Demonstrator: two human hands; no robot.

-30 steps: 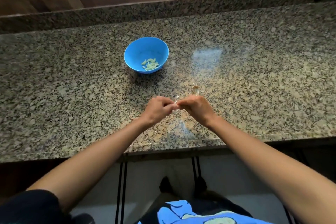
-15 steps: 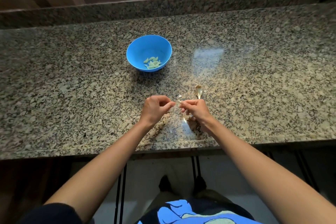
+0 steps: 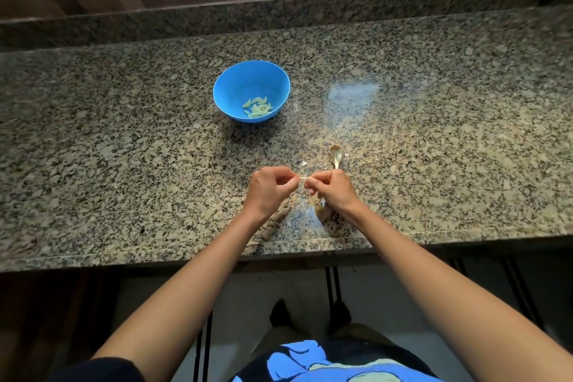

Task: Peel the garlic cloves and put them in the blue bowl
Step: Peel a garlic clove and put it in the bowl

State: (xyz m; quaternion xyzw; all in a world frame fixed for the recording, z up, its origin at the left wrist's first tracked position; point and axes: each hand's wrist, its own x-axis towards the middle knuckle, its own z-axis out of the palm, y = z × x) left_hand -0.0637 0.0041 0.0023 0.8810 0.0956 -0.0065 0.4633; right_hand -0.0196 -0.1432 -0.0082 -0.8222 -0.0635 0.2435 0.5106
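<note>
Pinching one small clove (image 3: pixel 302 178), the left hand (image 3: pixel 267 191) and right hand (image 3: pixel 333 192) hold it lying sideways between their fingers (image 3: pixel 290 184). The bowl (image 3: pixel 224 93) sits past the fingers, a bit left, nearer the left hand.

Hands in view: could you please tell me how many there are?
2. The left hand and right hand meet over the countertop, both pinching one small garlic piece.

A home kitchen: speckled granite desk (image 3: pixel 124 164) with raised back edge, wood wall at 12 o'clock, bowl (image 3: pixel 235 84) of garlic.
</note>
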